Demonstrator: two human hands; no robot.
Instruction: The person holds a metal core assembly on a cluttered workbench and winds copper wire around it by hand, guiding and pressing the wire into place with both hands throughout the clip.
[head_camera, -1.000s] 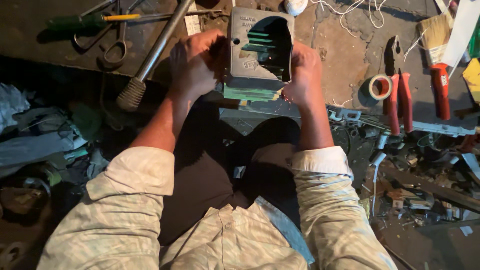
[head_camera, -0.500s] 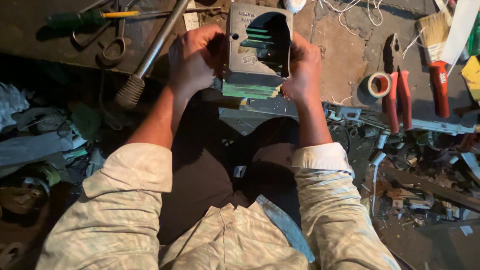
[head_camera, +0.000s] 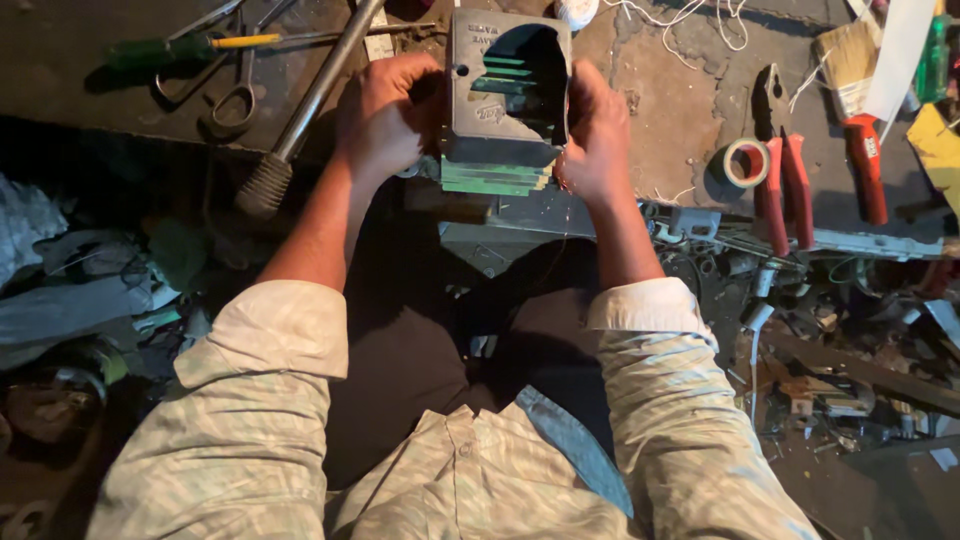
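Observation:
I hold a grey metal housing (head_camera: 500, 95) with an arched opening between both hands, just above the workbench edge. Green finned plates show inside the opening and stick out below its lower rim. My left hand (head_camera: 385, 115) grips its left side, fingers curled round the edge. On the right side, my right hand (head_camera: 595, 130) clasps it with the thumb along the wall. Both forearms reach out from rolled-up pale sleeves over my lap.
On the worn bench (head_camera: 670, 110) lie a long metal bar with a ribbed grip (head_camera: 300, 110), scissors (head_camera: 235, 85), a green-handled screwdriver (head_camera: 170, 48), a tape roll (head_camera: 745, 162), red-handled pliers (head_camera: 780, 180), a brush (head_camera: 860, 90) and white string. Scrap parts litter the right floor.
The housing and both hands have shifted slightly away from me, up the bench, and the housing has tipped a little. The grip of each hand is the same.

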